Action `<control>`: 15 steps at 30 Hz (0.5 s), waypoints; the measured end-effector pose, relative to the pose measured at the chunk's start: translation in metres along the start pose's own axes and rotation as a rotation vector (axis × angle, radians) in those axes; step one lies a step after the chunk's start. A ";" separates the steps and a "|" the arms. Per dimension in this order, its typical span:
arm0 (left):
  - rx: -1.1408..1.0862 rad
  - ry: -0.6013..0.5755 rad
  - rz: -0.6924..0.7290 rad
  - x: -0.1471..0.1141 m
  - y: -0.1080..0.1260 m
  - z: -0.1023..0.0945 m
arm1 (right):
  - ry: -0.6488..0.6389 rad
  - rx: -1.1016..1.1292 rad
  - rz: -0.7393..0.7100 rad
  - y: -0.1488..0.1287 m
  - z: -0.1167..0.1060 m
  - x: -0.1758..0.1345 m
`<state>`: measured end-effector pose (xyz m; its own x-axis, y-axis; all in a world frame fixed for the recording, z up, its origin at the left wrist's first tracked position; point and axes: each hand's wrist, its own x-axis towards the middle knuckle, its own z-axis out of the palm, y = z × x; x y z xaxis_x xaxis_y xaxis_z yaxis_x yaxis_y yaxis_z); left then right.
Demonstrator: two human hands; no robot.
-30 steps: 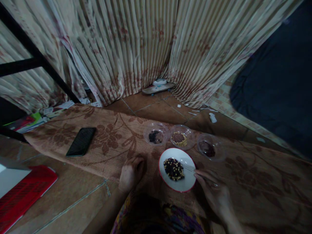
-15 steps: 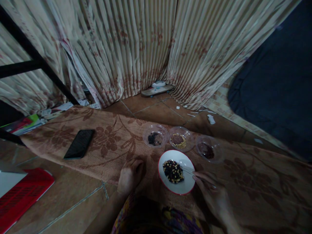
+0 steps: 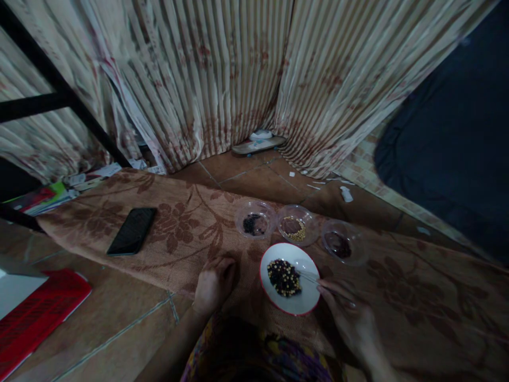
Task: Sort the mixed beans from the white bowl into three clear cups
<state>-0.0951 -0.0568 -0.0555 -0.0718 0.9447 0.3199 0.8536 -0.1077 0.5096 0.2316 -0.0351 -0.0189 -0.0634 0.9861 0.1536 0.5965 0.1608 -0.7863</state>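
My right hand (image 3: 350,313) pinches a thin pair of metal tweezers (image 3: 310,277) at the right rim of a white bowl (image 3: 300,305) with a red edge. The tips reach into a heap of mixed black and yellow beans (image 3: 283,278) in the bowl. Curled into a loose fist, my left hand (image 3: 214,281) rests on the patterned cloth left of the bowl. Behind the bowl stand three clear plastic bowls: one with small black beans (image 3: 251,225), one with yellow beans (image 3: 296,231), and one with dark red beans (image 3: 341,246).
A dark phone (image 3: 132,231) lies on the brown floral cloth (image 3: 175,228) to the left. Papers (image 3: 59,193) are stacked past the left end. A red box (image 3: 47,313) sits on the tiled floor at lower left. A skateboard (image 3: 258,146) lies by the striped curtains.
The whole view has shifted slightly. My right hand still holds the tweezers with their tips among the beans, and my left fist stays where it was on the cloth.
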 end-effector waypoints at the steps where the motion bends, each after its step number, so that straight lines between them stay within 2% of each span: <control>1: -0.001 0.002 0.001 0.000 0.000 0.000 | -0.012 0.004 -0.009 -0.001 -0.001 0.000; 15: 0.047 0.018 0.010 0.000 0.002 -0.001 | -0.015 0.019 0.011 0.000 -0.002 -0.005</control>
<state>-0.0936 -0.0570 -0.0536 -0.0720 0.9378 0.3397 0.8776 -0.1023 0.4683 0.2337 -0.0403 -0.0189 -0.0691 0.9883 0.1362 0.5817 0.1509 -0.7993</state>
